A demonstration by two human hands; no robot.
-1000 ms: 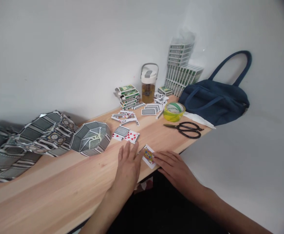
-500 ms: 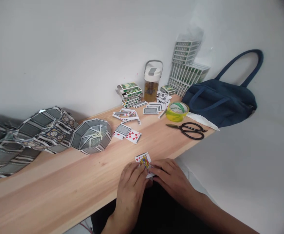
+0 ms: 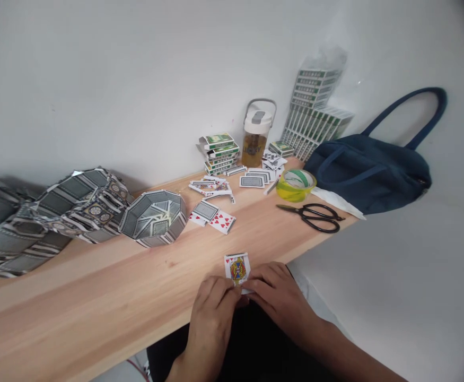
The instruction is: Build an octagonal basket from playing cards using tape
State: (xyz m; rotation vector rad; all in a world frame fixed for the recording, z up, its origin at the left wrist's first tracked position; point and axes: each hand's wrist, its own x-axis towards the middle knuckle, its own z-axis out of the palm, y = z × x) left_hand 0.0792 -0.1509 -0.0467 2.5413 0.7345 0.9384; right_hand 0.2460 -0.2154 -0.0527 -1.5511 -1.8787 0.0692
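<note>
A face card with red hearts (image 3: 238, 268) lies face up near the table's front edge, its far edge folded up. My left hand (image 3: 216, 305) has its fingertips closed on the card's near left part. From the right, my right hand (image 3: 273, 292) pinches the same card's near edge, with its thumb beside the left fingertips. Beyond the hands are a patterned card back (image 3: 205, 210) and a hearts card (image 3: 221, 221), which overlap. Black-handled scissors (image 3: 315, 216) rest to the right, in front of a roll of yellow tape (image 3: 295, 185).
Bowls made of folded cards (image 3: 154, 218) stand at the left. Small card boxes (image 3: 219, 154), a bottle (image 3: 254, 140) and more loose cards (image 3: 251, 181) are at the back. A dark blue bag (image 3: 369, 167) sits at the right by wrapped boxes (image 3: 315, 109).
My left fingers have drawn back toward the card's near edge, so more of its face shows. The view has shifted slightly, and the table objects appear farther right.
</note>
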